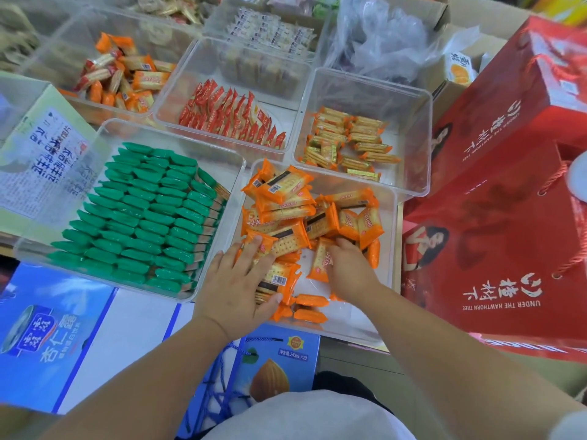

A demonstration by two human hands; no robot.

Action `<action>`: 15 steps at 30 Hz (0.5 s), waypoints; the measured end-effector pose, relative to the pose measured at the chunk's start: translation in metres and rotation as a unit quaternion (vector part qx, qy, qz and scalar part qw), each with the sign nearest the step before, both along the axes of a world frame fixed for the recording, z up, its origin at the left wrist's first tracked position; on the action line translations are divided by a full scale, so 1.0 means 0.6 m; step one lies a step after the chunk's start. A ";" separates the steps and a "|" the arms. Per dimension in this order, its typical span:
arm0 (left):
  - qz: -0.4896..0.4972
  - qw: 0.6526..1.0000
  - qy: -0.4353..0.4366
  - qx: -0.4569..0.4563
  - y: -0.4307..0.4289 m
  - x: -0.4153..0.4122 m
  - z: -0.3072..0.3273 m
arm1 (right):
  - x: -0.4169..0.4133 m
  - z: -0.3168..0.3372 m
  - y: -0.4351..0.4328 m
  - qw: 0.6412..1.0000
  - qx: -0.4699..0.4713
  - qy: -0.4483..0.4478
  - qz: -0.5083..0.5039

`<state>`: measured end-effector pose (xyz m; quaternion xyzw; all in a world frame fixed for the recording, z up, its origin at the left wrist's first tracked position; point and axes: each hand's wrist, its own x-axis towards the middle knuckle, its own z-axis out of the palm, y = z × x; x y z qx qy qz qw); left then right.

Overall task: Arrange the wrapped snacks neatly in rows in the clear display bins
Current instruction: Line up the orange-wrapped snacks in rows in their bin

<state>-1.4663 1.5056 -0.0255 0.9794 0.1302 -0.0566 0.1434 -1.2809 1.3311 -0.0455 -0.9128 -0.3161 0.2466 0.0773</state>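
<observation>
Orange snack packs (pixel 287 214), green packs (pixel 143 214), red box (pixel 495 217)

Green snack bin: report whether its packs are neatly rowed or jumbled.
Neatly rowed: the green packs stand in even parallel rows across the bin.

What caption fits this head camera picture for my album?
Left hand and right hand hold orange packs in a clear bin beside tidy green rows.

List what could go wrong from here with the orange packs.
1. The heap of orange packs stands above the bin rim at its far left corner. Pulling packs from beneath it could tip some over onto the green rows.
2. The left hand grips a loose stack between thumb and fingers. The stack may fan out or slip before it is set in a row.
</observation>
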 end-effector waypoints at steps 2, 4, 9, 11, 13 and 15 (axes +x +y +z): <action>-0.003 1.000 0.001 0.004 0.001 0.000 -0.001 | 0.010 -0.007 0.014 0.998 -0.061 -0.013 0.001; -0.003 1.000 0.002 0.005 0.002 -0.001 -0.002 | 0.010 -0.015 0.023 0.996 -0.086 -0.029 0.004; -0.006 1.000 -0.001 0.013 0.003 -0.001 -0.004 | 0.006 -0.027 0.039 0.992 -0.110 -0.061 0.007; -0.008 1.000 -0.004 0.013 0.003 -0.001 -0.004 | 0.002 -0.028 0.039 0.991 -0.126 -0.049 0.026; -0.008 1.000 -0.003 0.011 0.003 -0.001 -0.004 | -0.005 -0.031 0.035 0.987 -0.147 -0.016 0.058; -0.008 1.000 -0.002 0.011 0.003 -0.002 -0.004 | -0.008 -0.034 0.028 0.987 -0.146 0.009 0.064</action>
